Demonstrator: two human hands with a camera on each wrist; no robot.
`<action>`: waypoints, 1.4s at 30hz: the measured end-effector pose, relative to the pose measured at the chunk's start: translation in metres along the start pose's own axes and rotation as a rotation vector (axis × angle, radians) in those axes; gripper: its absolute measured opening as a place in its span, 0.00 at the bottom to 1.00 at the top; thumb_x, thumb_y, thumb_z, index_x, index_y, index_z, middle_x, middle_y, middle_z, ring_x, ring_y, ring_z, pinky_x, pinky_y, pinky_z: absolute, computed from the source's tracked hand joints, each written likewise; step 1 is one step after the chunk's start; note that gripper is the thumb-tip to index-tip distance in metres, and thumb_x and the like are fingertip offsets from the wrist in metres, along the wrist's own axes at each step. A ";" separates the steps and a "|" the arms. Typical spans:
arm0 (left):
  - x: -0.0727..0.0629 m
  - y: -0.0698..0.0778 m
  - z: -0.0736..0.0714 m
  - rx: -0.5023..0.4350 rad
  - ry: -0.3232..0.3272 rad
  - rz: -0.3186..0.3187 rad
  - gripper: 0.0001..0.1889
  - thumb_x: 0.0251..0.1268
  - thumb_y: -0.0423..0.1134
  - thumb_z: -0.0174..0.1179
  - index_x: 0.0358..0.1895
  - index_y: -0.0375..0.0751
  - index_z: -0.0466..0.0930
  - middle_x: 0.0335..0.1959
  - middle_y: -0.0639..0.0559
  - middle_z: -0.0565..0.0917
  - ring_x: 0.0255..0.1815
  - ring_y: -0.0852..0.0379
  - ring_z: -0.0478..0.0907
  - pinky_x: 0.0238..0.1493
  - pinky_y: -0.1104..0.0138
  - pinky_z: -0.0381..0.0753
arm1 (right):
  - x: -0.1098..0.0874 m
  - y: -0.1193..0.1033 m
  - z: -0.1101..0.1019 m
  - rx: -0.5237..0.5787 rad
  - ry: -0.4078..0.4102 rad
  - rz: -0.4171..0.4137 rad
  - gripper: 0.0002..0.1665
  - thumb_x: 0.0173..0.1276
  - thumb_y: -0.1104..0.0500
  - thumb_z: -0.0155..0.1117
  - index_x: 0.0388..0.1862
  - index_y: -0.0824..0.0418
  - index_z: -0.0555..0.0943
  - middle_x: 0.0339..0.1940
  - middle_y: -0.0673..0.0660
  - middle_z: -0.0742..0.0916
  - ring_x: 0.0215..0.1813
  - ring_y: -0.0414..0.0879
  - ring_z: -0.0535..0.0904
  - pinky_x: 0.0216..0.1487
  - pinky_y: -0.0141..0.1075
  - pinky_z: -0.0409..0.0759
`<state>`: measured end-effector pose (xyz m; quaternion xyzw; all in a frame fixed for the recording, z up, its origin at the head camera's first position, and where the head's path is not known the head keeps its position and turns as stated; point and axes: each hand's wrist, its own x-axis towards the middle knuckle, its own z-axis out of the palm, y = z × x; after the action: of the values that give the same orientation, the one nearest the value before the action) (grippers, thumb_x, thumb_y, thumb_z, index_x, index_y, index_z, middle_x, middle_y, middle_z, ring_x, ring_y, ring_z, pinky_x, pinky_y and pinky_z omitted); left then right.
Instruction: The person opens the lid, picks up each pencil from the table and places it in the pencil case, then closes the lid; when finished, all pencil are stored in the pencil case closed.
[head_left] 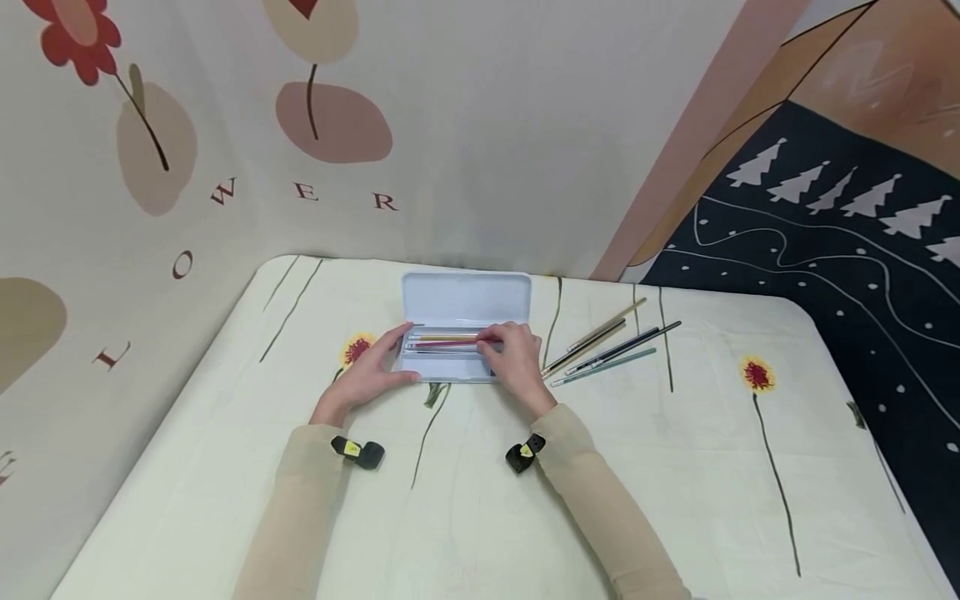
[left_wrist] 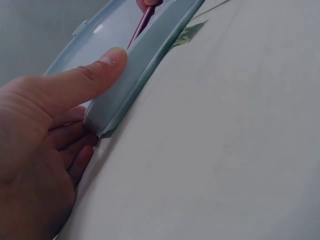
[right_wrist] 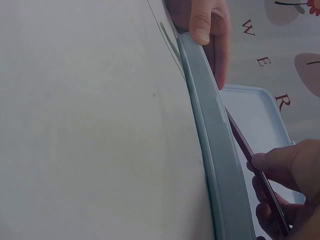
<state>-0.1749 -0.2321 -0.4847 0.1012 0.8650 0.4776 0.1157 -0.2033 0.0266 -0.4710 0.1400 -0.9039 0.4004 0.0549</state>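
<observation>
A light blue pencil case [head_left: 430,367] lies on the table with its lid [head_left: 467,298] raised at the back. My left hand [head_left: 369,372] grips the case's left end; in the left wrist view the thumb [left_wrist: 90,77] lies over the front wall and the other fingers bend round the end. Between thumb and fingers, my right hand [head_left: 517,358] pinches a dark red pencil [right_wrist: 243,141]. It lies lengthwise over the case, its far part down behind the front wall in the right wrist view. Several other pencils [head_left: 438,337] are inside the case.
Several loose pencils [head_left: 611,350] lie fanned out on the table, just right of the case and near my right hand. The table wears a pale cloth [head_left: 675,483] printed with flowers. A printed curtain [head_left: 480,150] hangs right behind the table's back edge.
</observation>
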 end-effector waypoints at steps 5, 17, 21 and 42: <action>0.001 0.000 -0.001 0.001 -0.001 0.004 0.48 0.56 0.42 0.71 0.76 0.42 0.51 0.74 0.35 0.55 0.74 0.37 0.49 0.70 0.43 0.49 | 0.000 0.002 0.000 -0.001 -0.013 0.001 0.05 0.63 0.61 0.68 0.36 0.59 0.88 0.37 0.54 0.87 0.46 0.52 0.75 0.53 0.53 0.64; 0.004 -0.001 -0.001 -0.006 -0.004 -0.005 0.48 0.57 0.41 0.70 0.77 0.42 0.50 0.75 0.36 0.53 0.74 0.37 0.49 0.70 0.44 0.48 | -0.002 0.014 -0.016 0.109 0.015 -0.050 0.06 0.63 0.66 0.66 0.38 0.65 0.87 0.36 0.57 0.88 0.46 0.53 0.80 0.54 0.46 0.72; 0.004 -0.001 -0.001 -0.008 -0.006 -0.010 0.48 0.57 0.42 0.70 0.77 0.41 0.50 0.75 0.35 0.53 0.74 0.36 0.49 0.70 0.43 0.49 | -0.005 0.020 -0.022 0.139 0.025 -0.060 0.06 0.62 0.68 0.66 0.37 0.66 0.87 0.36 0.58 0.88 0.46 0.53 0.80 0.55 0.45 0.73; 0.003 -0.001 0.001 -0.005 -0.001 -0.013 0.48 0.55 0.42 0.72 0.76 0.41 0.52 0.74 0.36 0.55 0.74 0.38 0.49 0.70 0.44 0.49 | -0.025 0.047 -0.056 0.296 0.173 0.050 0.06 0.65 0.69 0.63 0.39 0.68 0.86 0.39 0.62 0.86 0.46 0.54 0.80 0.54 0.46 0.74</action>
<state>-0.1773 -0.2307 -0.4864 0.0954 0.8644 0.4790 0.1195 -0.1946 0.1036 -0.4718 0.0892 -0.8302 0.5408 0.1016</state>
